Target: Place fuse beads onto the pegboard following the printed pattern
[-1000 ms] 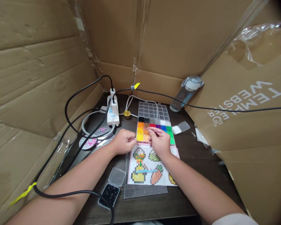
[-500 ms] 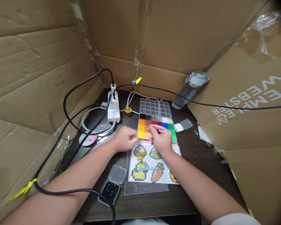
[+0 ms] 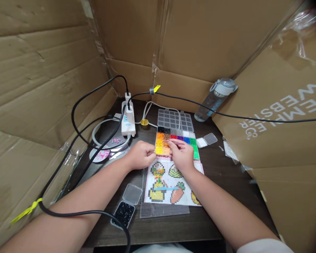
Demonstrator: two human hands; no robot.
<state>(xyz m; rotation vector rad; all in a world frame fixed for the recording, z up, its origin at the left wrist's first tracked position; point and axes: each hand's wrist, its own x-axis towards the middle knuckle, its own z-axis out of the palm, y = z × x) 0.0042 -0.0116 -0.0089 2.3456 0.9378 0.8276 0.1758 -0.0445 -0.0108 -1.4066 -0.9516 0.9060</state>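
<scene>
My right hand (image 3: 183, 154) pinches a pair of thin pink tweezers (image 3: 177, 142), their tips over the orange and yellow part of a bead box (image 3: 193, 141) with many colour compartments. At the box's left edge rests my left hand (image 3: 142, 154), its fingers curled into a fist; whatever may be inside them is hidden. Just below the box lies a pattern sheet (image 3: 167, 175) with pixel pictures, one of them a carrot, partly covered by my right wrist. Under the sheet, a clear pegboard (image 3: 164, 211) sticks out.
An open case of black beads (image 3: 123, 213) sits front left, a small white-filled case (image 3: 201, 142) to the right. A power strip (image 3: 127, 121) and black cables (image 3: 75, 123) are at left; one crosses my left forearm. A bottle (image 3: 214, 100) leans by cardboard walls (image 3: 200, 42).
Both hands stay in nearly the same place, the tweezers still over the bead box. The whole view has shifted very slightly.
</scene>
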